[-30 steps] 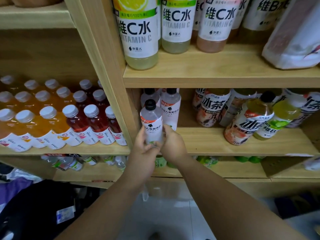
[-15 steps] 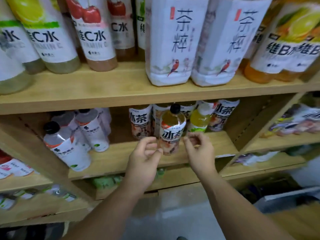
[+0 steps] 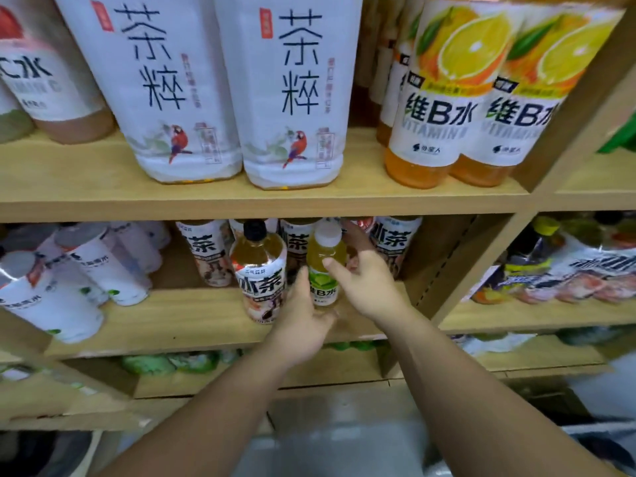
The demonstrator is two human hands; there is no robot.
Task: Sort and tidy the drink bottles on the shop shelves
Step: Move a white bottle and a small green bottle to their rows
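A small yellow-green bottle (image 3: 326, 259) with a white cap stands on the middle shelf (image 3: 172, 325), among brown iced tea bottles. My right hand (image 3: 366, 287) wraps it from the right, thumb on its front and fingers behind. My left hand (image 3: 303, 321) cups its lower part from the left, thumb up between it and a black-capped iced tea bottle (image 3: 261, 270). More iced tea bottles (image 3: 206, 253) stand behind, partly hidden.
Clear bottles with white labels (image 3: 99, 266) fill the shelf's left end. Above stand two large white tea bottles (image 3: 161, 98) and orange vitamin bottles (image 3: 437, 115). A wooden divider (image 3: 457, 270) closes the bay on the right, with mixed bottles (image 3: 564, 270) beyond it.
A second ago both hands held a clear black-capped bottle at the left bay. They let it go, moved right along the shelf, and now close on the yellow-green bottle.
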